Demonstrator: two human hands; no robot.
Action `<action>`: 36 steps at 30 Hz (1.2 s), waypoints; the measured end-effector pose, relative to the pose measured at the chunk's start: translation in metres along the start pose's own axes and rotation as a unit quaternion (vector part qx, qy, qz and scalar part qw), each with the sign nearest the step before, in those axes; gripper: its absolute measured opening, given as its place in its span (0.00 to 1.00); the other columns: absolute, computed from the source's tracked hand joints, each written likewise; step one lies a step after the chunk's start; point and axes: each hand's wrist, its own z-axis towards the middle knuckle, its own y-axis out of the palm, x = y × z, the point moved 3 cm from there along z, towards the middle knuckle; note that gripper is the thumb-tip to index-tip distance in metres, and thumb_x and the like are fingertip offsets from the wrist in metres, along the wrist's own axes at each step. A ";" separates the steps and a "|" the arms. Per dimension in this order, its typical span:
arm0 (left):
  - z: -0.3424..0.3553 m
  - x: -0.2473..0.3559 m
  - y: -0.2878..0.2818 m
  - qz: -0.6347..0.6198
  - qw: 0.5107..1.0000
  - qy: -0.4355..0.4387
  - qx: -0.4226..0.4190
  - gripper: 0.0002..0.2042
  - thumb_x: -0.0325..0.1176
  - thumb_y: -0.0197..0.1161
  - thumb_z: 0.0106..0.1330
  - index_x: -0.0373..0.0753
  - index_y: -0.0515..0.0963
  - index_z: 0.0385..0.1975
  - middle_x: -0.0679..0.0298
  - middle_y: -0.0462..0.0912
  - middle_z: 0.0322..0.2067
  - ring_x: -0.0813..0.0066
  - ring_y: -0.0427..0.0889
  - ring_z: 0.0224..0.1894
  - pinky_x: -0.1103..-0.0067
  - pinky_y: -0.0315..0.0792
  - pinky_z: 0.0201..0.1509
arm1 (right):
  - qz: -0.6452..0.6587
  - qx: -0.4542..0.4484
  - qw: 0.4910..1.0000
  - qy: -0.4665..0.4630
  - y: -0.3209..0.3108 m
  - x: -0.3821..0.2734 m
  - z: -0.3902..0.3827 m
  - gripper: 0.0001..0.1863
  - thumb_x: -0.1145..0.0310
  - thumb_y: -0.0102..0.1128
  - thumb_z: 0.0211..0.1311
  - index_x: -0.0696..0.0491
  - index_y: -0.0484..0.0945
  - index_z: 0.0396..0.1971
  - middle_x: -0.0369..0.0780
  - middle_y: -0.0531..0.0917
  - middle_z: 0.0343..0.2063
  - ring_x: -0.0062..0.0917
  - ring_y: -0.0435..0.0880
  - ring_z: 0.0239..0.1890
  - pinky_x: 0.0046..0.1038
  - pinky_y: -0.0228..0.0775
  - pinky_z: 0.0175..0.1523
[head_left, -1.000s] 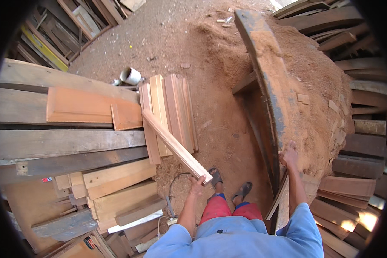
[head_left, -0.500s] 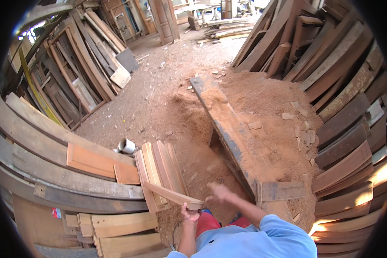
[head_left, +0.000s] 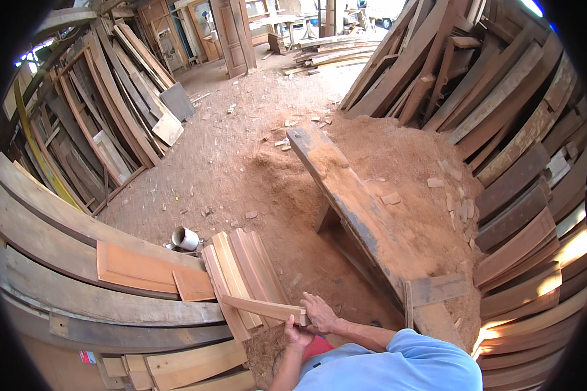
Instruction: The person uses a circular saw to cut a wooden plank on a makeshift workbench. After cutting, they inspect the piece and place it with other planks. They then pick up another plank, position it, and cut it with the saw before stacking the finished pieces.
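Note:
My left hand [head_left: 297, 333] is closed round the near end of a reddish-brown wooden piece [head_left: 259, 307], which slants away to the left. At that same end, my right hand [head_left: 319, 314] lies with its fingers stretched out, close against or touching the wood. The far part of the piece crosses in front of a row of wooden strips [head_left: 244, 260], some pale and some reddish. Whether the far end rests on those strips, I cannot tell. My left palm is partly hidden by the piece.
A sawdust-covered plank bench [head_left: 346, 195] slants across the middle, with a short board [head_left: 439, 288] at its near end. A white mug-like pot [head_left: 186, 238] stands beyond the strips. Orange-brown panels [head_left: 130, 262] lie on stacked planks at left. Leaning boards [head_left: 502, 98] line the right.
My right hand has come left from beside the bench to the near end of the wooden piece. My left hand keeps its hold. The view has shifted slightly.

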 end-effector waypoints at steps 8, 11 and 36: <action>-0.027 0.069 -0.054 -0.055 0.977 -0.146 -0.143 0.42 0.67 0.66 0.62 0.47 0.66 0.71 0.54 0.74 0.67 0.47 0.73 0.67 0.40 0.63 0.70 | 0.125 -0.148 0.978 0.083 -0.028 -0.051 0.044 0.38 0.52 0.79 0.48 0.57 0.74 0.56 0.55 0.87 0.46 0.52 0.87 0.49 0.48 0.80 0.54; -0.012 0.073 -0.101 -0.055 0.983 -0.134 0.110 0.43 0.71 0.59 0.63 0.44 0.67 0.71 0.52 0.71 0.68 0.47 0.72 0.68 0.42 0.63 0.71 | 0.128 -0.134 0.976 0.113 -0.025 -0.073 0.049 0.35 0.50 0.77 0.50 0.58 0.76 0.51 0.55 0.88 0.41 0.53 0.88 0.46 0.49 0.81 0.51; 0.079 0.028 -0.031 0.119 0.983 0.126 -0.058 0.28 0.48 0.62 0.68 0.41 0.75 0.65 0.57 0.80 0.62 0.57 0.80 0.62 0.53 0.76 0.66 | 0.281 0.064 0.913 0.289 -0.123 -0.026 -0.024 0.36 0.47 0.79 0.42 0.57 0.85 0.49 0.51 0.89 0.42 0.43 0.89 0.47 0.41 0.80 0.54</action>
